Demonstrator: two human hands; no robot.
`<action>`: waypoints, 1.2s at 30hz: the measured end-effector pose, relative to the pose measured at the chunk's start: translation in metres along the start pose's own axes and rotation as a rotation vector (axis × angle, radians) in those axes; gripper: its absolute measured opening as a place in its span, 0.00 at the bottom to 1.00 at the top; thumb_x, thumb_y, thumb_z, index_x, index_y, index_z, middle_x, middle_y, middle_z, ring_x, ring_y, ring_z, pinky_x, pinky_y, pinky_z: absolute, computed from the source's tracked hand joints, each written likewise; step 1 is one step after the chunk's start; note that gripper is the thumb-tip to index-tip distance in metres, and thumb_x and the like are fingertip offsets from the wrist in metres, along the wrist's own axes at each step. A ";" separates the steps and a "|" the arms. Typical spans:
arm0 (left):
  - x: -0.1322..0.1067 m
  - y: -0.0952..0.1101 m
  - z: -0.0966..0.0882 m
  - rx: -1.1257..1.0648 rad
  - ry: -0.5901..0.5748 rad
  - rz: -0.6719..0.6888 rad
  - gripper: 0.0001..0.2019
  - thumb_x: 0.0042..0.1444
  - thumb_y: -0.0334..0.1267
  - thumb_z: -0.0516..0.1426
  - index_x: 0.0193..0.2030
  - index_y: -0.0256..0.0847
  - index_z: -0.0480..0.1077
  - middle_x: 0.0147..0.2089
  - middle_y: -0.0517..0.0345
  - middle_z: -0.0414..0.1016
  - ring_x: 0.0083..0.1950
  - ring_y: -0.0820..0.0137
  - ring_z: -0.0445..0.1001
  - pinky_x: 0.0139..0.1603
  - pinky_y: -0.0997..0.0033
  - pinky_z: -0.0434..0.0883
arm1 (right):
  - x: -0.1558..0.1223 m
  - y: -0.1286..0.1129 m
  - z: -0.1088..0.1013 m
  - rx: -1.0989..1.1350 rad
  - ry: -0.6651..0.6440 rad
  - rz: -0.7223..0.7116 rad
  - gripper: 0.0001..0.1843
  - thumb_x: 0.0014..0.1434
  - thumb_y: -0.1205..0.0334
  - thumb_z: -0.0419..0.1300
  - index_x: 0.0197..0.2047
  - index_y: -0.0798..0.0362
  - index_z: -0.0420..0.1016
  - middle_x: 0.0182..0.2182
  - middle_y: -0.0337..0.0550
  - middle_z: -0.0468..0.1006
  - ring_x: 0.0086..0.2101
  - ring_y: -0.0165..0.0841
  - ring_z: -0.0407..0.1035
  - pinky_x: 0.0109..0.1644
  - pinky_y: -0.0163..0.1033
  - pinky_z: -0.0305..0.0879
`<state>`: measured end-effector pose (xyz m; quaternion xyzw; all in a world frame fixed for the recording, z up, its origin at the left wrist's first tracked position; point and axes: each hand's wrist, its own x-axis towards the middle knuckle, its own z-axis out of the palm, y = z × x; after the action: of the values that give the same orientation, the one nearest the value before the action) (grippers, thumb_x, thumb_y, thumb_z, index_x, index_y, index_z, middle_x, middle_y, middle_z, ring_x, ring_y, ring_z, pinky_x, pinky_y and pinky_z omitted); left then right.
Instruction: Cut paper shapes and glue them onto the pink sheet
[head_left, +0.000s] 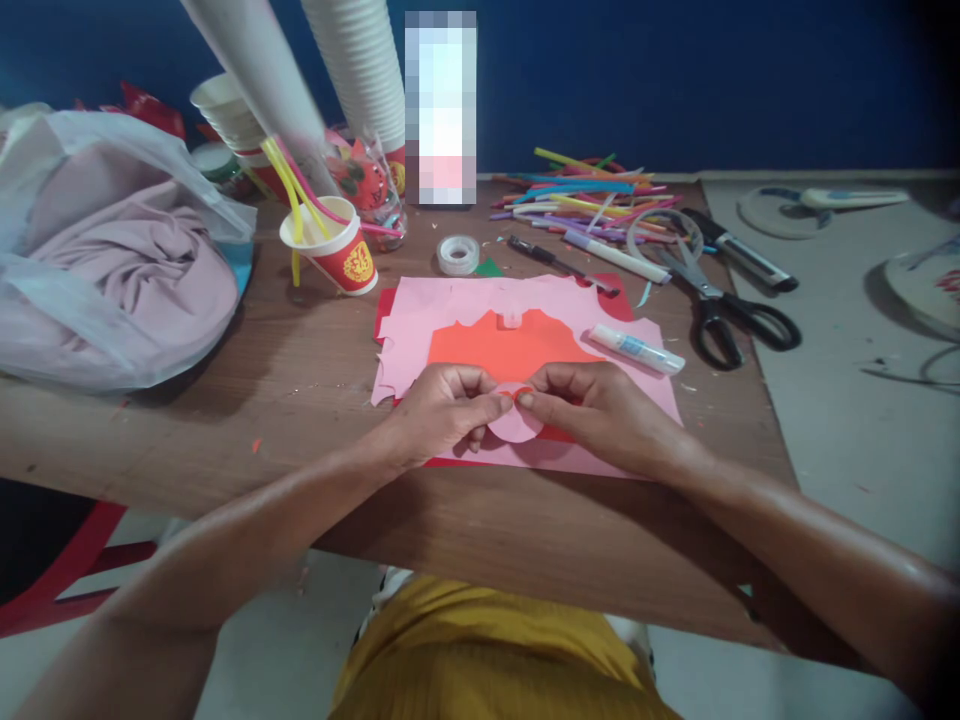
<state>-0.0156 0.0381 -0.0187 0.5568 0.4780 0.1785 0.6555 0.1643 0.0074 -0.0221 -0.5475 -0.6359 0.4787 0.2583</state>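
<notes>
Between my two hands is a round pink paper piece (516, 425) with a small orange paper strip (517, 393) at its upper part. My left hand (454, 408) pinches its left side between thumb and fingers. From the other side, my right hand (581, 400) is closed, its thumb pressing on the orange strip. Below them lie an orange paper sheet (510, 345) and a larger pink sheet (420, 300), both with cut, uneven edges. A glue stick (637, 349) rests on the pink sheet, to the right.
Black-handled scissors (709, 298), a cutter knife (742, 252) and pens lie at the right. Behind them is a pile of coloured pipe cleaners (585, 190). A tape roll (457, 255), a paper cup (337, 250) and a plastic bag with cloth (127, 250) stand further left.
</notes>
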 end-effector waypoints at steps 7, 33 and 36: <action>0.002 0.000 0.000 -0.013 -0.006 -0.006 0.09 0.49 0.36 0.57 0.22 0.36 0.63 0.13 0.67 0.62 0.13 0.80 0.61 0.15 0.80 0.61 | 0.005 -0.004 -0.015 0.014 0.066 -0.106 0.09 0.56 0.58 0.56 0.37 0.51 0.75 0.34 0.39 0.77 0.32 0.30 0.69 0.35 0.34 0.64; 0.000 0.000 0.001 0.009 -0.024 -0.010 0.09 0.49 0.37 0.57 0.23 0.37 0.64 0.13 0.67 0.63 0.14 0.80 0.61 0.17 0.80 0.62 | 0.005 -0.007 -0.017 -0.066 -0.016 -0.044 0.11 0.56 0.56 0.54 0.31 0.52 0.74 0.28 0.39 0.75 0.27 0.29 0.66 0.30 0.34 0.61; -0.001 -0.001 0.002 0.008 -0.023 -0.008 0.09 0.49 0.37 0.57 0.23 0.36 0.64 0.13 0.66 0.63 0.14 0.80 0.61 0.17 0.80 0.62 | 0.004 -0.009 -0.017 -0.134 -0.019 -0.037 0.11 0.56 0.56 0.54 0.27 0.53 0.72 0.22 0.37 0.72 0.24 0.28 0.63 0.27 0.33 0.59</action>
<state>-0.0148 0.0365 -0.0192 0.5593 0.4735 0.1676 0.6594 0.1735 0.0175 -0.0080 -0.5470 -0.6790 0.4355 0.2238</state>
